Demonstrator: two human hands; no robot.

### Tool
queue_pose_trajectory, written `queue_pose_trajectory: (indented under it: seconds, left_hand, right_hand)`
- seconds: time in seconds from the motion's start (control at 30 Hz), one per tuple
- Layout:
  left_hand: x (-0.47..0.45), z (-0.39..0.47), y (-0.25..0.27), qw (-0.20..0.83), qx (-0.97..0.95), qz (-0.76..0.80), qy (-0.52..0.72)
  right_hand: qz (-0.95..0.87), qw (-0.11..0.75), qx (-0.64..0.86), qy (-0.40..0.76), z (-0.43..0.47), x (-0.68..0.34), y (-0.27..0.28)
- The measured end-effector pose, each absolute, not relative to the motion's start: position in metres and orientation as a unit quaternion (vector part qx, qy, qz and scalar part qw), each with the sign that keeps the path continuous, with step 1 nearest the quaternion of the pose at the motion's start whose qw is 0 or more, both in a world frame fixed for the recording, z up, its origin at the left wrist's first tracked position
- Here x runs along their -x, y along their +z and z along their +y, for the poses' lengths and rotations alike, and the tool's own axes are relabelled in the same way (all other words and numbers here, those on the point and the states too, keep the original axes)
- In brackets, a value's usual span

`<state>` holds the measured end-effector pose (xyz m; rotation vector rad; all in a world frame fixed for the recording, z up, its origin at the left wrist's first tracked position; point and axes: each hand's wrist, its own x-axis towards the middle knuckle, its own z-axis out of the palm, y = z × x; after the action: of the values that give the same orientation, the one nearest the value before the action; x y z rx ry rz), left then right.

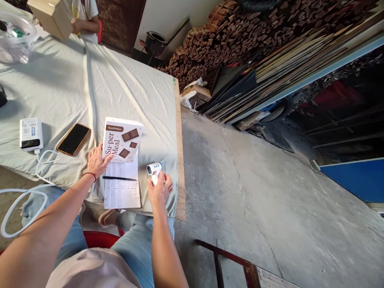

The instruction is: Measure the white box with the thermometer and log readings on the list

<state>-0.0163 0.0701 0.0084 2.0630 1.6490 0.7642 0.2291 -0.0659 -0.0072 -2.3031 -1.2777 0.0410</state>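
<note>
Some cloth (163,132) separates the thermometer (154,169) from wooden edging (180,160).

"NutriMotion" and, in larger letters, "Su-per Meal" are printed on the white box (123,138) near the table's (60,86) front right corner. The small print on the power bank (31,133) and the rows on the paper (127,196) cannot be read.

Paper (130,199) partly hidden by box (121,141) (writing (113,196) illegibly small)
</note>
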Motion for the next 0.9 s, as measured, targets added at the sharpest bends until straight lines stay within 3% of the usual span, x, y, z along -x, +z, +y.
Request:
queue_pose_trajectory:
  seconds: [0.1,0.4,0.5,0.7,0.9]
  left_hand:
    - [0.017,0.071,0.006,0.193,-0.737,0.581,0.287]
    - [0.015,0.072,0.001,0.157,-0.749,0.584,0.269]
    - [0.012,0.071,0.004,0.137,-0.756,0.596,0.235]
    - [0.006,0.067,0.012,0.096,-0.777,0.597,0.178]
    - [0.003,0.066,0.015,0.085,-0.771,0.609,0.166]
  right_hand:
    - [-0.576,0.277,0.769,0.028,-0.066,-0.206,-0.012]
    - [-0.723,0.217,0.649,0.095,-0.057,-0.186,-0.012]
    - [-0.707,0.279,0.639,0.115,-0.058,-0.191,-0.015]
    - [-0.565,0.502,0.632,0.173,-0.056,-0.18,-0.016]
    - [-0.496,0.533,0.648,0.221,-0.022,-0.161,-0.015]
